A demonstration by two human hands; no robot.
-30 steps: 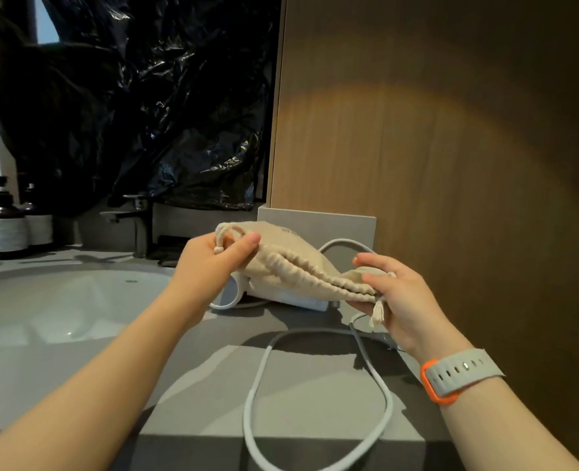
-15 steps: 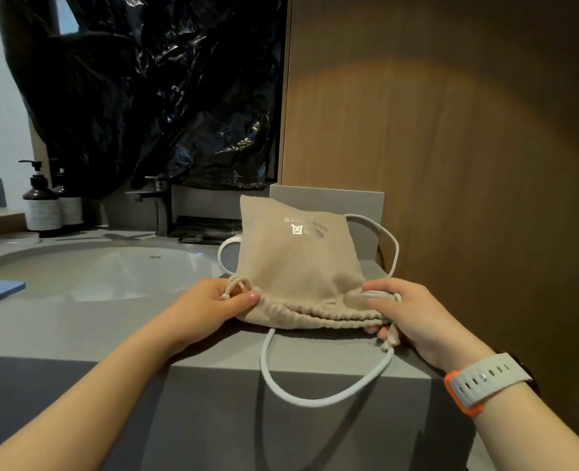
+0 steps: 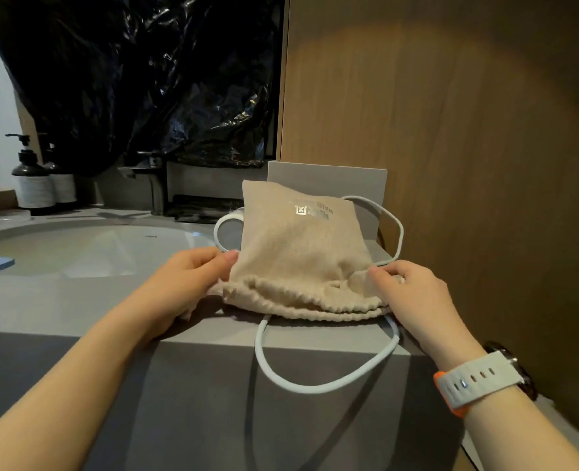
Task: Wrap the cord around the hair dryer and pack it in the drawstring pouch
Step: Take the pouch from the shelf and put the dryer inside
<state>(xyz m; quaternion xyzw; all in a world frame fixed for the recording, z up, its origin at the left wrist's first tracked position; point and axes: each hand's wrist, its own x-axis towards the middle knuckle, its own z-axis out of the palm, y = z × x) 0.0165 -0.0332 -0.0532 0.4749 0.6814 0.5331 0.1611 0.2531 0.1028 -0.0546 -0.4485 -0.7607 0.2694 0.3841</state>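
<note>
Moved since the earlier frame: left hand is brought from the gathered corner to the left edge of the drawstring pouch, right hand onto its mouth | grip: fabric is pinched by both hands | pouch is laid on the surface over the hair dryer | cord is hung over the front edge.

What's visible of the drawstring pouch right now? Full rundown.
The drawstring pouch is beige woven-looking cloth, roughly square, with a shiny printed logo near its far, closed end, upside down to the camera. Its gathered, ruffled mouth faces the person at the front edge of the grey counter. It lies draped over the white hair dryer, whose round end shows at the left. The left hand grips its left edge; the right hand pinches cloth by the mouth. The white cord loops out from under it.
</note>
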